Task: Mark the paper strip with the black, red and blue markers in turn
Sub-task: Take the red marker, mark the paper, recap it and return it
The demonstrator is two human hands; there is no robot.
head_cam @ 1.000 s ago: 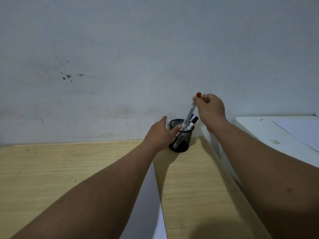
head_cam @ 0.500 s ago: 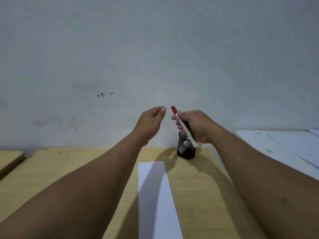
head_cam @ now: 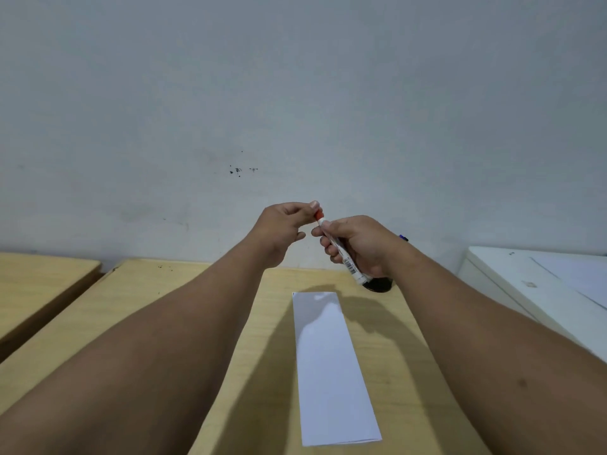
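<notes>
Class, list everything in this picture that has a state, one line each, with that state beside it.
Red marker: capped, held tilted above the desk.
Right hand: closed around the marker barrel.
Left hand: fingers pinching the red cap.
Paper strip: flat on the desk, no marks visible.
Pen holder: mostly hidden behind the right hand.

You are stretching both forearms forward, hands raised and nearly meeting. Your right hand is curling into a fist around a marker, while your left hand is pinching its red end.
</notes>
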